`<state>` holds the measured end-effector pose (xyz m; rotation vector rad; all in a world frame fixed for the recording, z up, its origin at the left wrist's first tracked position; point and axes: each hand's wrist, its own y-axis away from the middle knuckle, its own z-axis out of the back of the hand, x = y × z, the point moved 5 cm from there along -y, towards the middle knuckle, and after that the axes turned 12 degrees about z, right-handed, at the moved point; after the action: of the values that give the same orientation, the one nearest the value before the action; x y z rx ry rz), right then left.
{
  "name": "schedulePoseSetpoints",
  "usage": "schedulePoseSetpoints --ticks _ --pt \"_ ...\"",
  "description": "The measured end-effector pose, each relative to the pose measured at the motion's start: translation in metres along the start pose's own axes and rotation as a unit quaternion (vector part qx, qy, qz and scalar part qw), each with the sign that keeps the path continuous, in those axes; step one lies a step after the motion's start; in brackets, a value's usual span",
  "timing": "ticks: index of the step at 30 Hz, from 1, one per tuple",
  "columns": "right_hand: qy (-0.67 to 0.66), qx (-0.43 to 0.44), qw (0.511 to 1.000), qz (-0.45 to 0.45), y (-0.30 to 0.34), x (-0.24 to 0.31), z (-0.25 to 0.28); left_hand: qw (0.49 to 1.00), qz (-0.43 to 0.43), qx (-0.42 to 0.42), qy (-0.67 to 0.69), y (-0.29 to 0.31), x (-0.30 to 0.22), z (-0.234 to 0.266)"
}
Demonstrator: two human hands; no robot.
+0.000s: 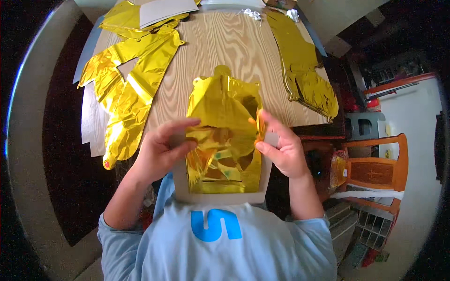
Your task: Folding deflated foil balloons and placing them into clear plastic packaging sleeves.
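Observation:
A gold foil balloon [224, 110], flat and wrinkled with its lower part folded, lies on a pale card sheet [220, 198] at the table edge close to my body. My left hand [165, 149] is beside its left edge, thumb and forefinger spread apart, the fingertips just over the foil. At the opposite edge, my right hand [284, 147] has its thumb and forefinger at a raised flap of the foil, which seems to be gripped between them. The fingers' reflections show orange in the foil there. The other fingers of both hands are partly hidden.
More flat gold foil balloons [136, 84] cover the table's left side, and another gold foil balloon [300, 61] lies along the right. A white card [168, 11] and white ribbon bundles [252, 14] are at the far edge. A wooden chair [375, 171] stands to the right.

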<state>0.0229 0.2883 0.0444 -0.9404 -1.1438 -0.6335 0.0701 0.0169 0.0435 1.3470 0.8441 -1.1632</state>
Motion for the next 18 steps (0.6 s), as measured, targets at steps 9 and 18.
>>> schedulePoseSetpoints --ticks 9,18 --pt "0.135 0.093 0.986 -0.040 0.006 0.054 0.003 0.997 0.066 0.028 -0.020 0.030 -0.024 0.000" --pt "0.212 0.128 0.968 0.036 0.002 0.131 0.002 0.994 -0.033 0.072 -0.073 0.059 -0.073 0.007"
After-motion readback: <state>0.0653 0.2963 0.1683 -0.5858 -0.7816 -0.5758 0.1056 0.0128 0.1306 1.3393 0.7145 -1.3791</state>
